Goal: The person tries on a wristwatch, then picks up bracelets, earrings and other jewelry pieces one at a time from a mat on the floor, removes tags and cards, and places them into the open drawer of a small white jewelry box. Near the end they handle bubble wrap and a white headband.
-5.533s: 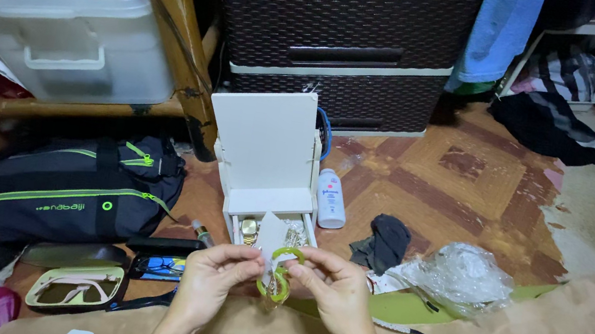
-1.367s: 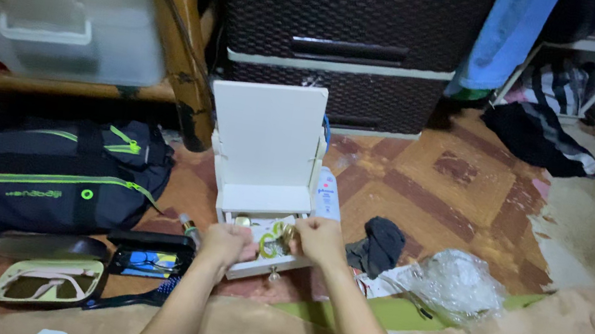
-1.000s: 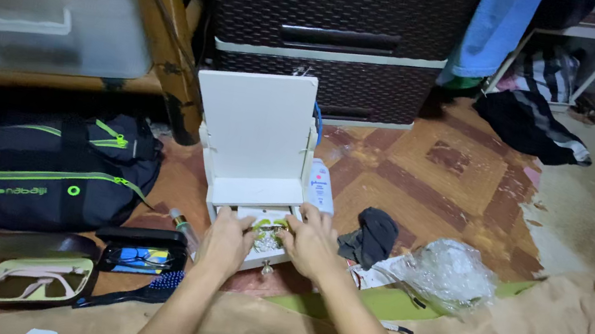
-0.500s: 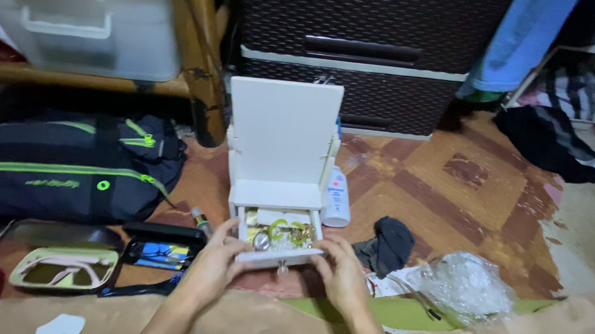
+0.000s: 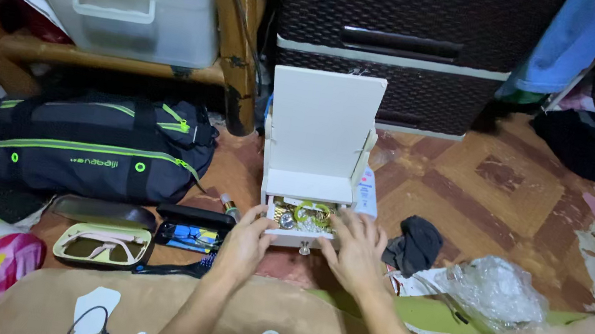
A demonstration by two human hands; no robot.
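Both hands rest on the front of a small drawer (image 5: 299,231) pulled out of a white jewellery box (image 5: 318,147) standing on the patterned floor (image 5: 480,193). The left hand (image 5: 247,239) lies at the drawer's 9 o'clock side, fingers loosely spread and holding nothing; the right hand (image 5: 354,249) lies at its 3 o'clock side, fingers spread wide, also holding nothing. Green bangles (image 5: 313,213) and gold pieces lie inside the drawer. At 9 o'clock from the box sits a dark duffel bag (image 5: 94,154); open glasses cases (image 5: 104,242) lie at 8 o'clock; a crumpled plastic bag (image 5: 496,286) lies at 4 o'clock
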